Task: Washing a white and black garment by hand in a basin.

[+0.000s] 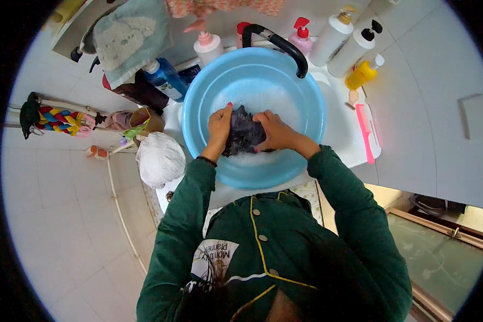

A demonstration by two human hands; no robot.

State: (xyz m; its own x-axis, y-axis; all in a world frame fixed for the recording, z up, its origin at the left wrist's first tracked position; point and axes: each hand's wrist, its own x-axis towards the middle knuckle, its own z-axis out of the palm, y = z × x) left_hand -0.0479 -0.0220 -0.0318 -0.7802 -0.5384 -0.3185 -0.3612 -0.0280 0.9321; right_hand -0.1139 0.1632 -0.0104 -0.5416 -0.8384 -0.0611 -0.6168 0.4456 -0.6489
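A wet dark cloth is bunched up over sudsy water in a round light-blue basin. My left hand grips its left side, thumb upward along the edge. On the other side my right hand has its fingers curled onto the fabric. What kind of garment or cloth it is, I cannot tell. White foam floats around and behind it. Both forearms, in green sleeves, reach in over the near rim.
A black faucet arches over the basin's far rim. Pump bottles, among them a white one and a yellow one, stand behind. A pink comb lies on the right counter. At left are a blue bottle and a white bundle.
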